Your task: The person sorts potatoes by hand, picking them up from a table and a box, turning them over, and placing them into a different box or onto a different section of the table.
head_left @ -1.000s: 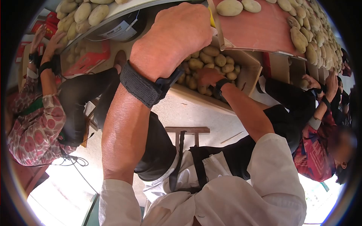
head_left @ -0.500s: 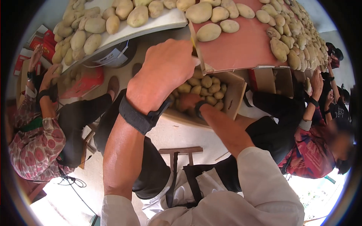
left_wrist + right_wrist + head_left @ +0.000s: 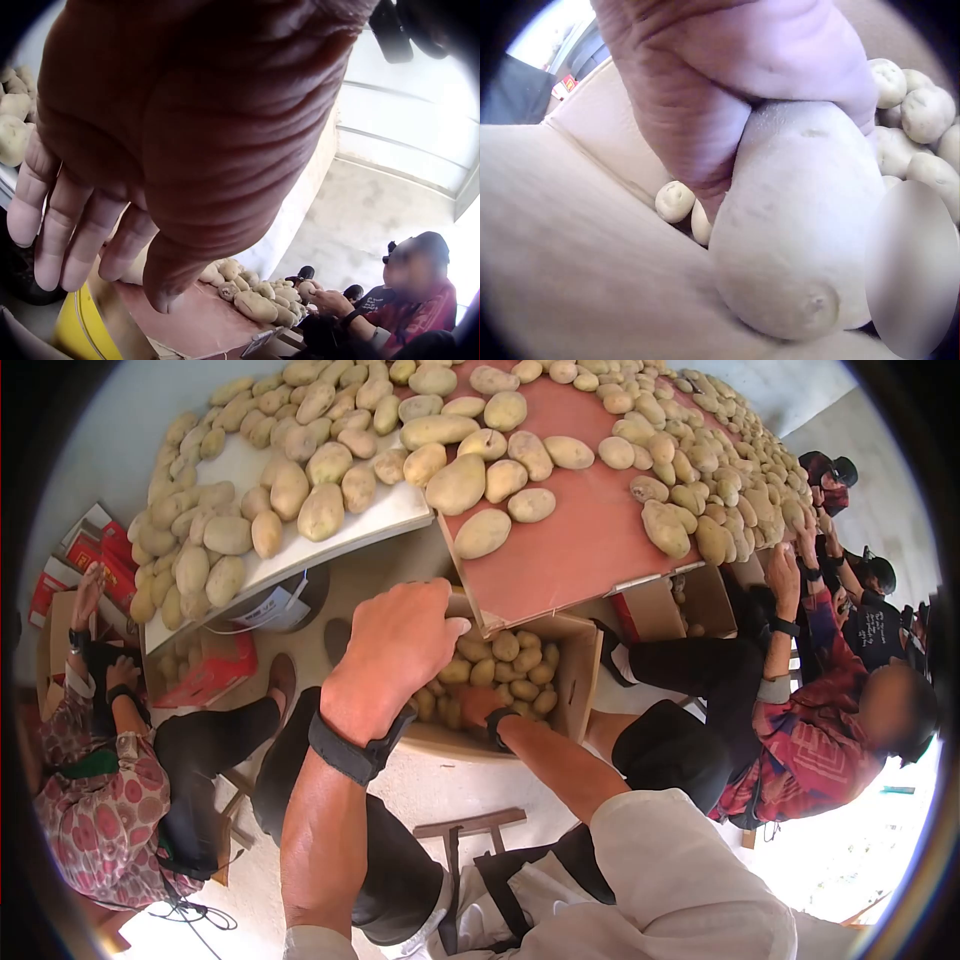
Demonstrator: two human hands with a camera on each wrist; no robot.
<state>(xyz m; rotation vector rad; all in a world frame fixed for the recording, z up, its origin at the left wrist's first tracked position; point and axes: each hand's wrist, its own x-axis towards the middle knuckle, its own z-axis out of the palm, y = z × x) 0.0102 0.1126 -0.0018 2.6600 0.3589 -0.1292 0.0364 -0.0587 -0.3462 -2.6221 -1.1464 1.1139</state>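
Observation:
My left hand (image 3: 392, 645) hangs in the air before the table edge. The left wrist view shows its fingers (image 3: 71, 225) loosely extended and pointing down, holding nothing. Below, my right hand (image 3: 482, 707) reaches into a cardboard box (image 3: 577, 695) of potatoes (image 3: 505, 648). A large pale potato (image 3: 799, 217) fills its palm in the right wrist view, the thumb down one side and the far fingers hidden behind it. That potato lies close against the box wall (image 3: 577, 247).
Many potatoes (image 3: 665, 530) cover the red tabletop (image 3: 530, 570) and the white tabletop (image 3: 290, 550). A bucket (image 3: 285, 605) stands underneath. One person (image 3: 105, 810) sits at the left, another (image 3: 815, 735) at the right. A yellow curved object (image 3: 86, 322) shows below the left fingers.
The head view has tilted up, so more of the tabletops shows and both hands appear lower and further left. My right hand stays in the box; my left stays raised without anything.

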